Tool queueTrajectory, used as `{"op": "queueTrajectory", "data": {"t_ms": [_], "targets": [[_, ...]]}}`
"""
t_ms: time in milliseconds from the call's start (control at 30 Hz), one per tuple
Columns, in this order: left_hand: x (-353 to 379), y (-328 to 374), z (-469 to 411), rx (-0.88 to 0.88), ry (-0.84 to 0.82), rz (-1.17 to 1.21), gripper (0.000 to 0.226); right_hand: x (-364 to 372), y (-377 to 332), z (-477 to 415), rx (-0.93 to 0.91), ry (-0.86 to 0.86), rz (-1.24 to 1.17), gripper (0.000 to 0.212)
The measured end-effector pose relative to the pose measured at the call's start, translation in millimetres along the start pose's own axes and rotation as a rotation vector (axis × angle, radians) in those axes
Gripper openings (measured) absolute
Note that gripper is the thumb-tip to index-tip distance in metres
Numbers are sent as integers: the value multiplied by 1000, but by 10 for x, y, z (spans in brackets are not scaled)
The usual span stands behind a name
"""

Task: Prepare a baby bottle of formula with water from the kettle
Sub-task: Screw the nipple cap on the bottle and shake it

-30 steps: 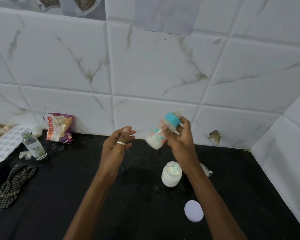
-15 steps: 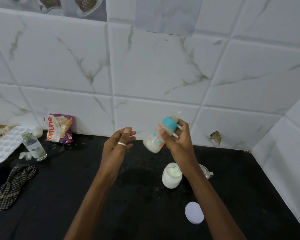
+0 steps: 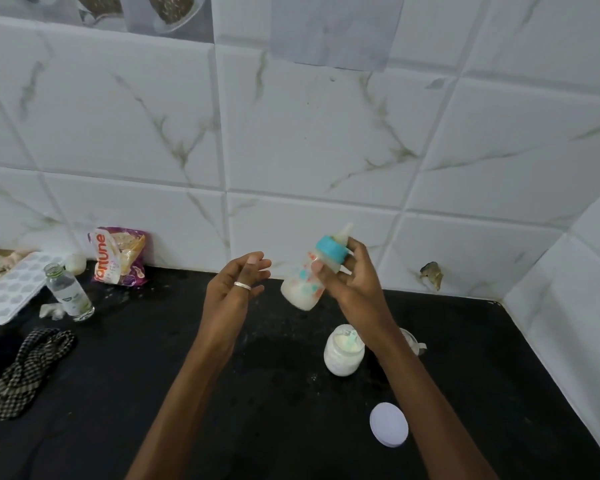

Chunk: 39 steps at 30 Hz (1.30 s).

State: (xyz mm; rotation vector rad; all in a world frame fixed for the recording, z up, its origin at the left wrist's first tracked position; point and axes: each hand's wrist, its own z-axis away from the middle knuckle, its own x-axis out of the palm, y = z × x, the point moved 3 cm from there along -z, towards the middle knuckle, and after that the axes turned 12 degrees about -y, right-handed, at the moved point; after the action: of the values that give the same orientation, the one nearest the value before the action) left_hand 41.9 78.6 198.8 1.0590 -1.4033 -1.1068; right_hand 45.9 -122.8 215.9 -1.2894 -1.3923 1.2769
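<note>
The baby bottle (image 3: pixel 303 280) was held above the black counter (image 3: pixel 153 393), tilted with its base down to the left and its teal collar (image 3: pixel 331 252) and pale teat up to the right. The right hand (image 3: pixel 347 282) was wrapped around its neck and upper body, fingers closed on it just under the collar. The left hand (image 3: pixel 234 289) hung just left of the bottle, apart from it, fingers loosely curled and holding nothing. Milky white liquid sat in the lower part of the bottle, so by appearance the water and the powder were already in and the teat was screwed on; the tilt suggested the mixing step, shaking or swirling, was in hand. Near the right forearm the formula jar (image 3: pixel 343 351) stood open on the counter with what looked like a scoop inside, and its white lid (image 3: pixel 388 424) lay nearer, well apart from it. Closing the jar appeared to remain, and perhaps more mixing. No kettle was visible. At the far left stood a small clear bottle (image 3: pixel 69 294), a snack packet (image 3: pixel 120 256) against the tiled wall, and a checked cloth (image 3: pixel 25 368) lay nearer.
</note>
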Motion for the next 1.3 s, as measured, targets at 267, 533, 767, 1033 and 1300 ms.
{"op": "queueTrajectory", "data": {"t_ms": [267, 533, 767, 1033, 1300], "targets": [[-19, -7, 16, 12, -2, 9, 43, -12, 19, 17, -10, -16, -5, 52], [-16, -9, 25, 5, -3, 20, 42, -28, -43, 40, -42, 11, -64, 58], [5, -2, 26, 1, 2, 30, 29, -18, -26, 19, -26, -5, -28, 58], [6, 23, 37, 8, 4, 27, 31, 16, -2, 54, -32, 33, -74, 57], [1, 33, 50, 9, 4, 9, 25, -20, 22, 61, -18, 55, -100, 55]]}}
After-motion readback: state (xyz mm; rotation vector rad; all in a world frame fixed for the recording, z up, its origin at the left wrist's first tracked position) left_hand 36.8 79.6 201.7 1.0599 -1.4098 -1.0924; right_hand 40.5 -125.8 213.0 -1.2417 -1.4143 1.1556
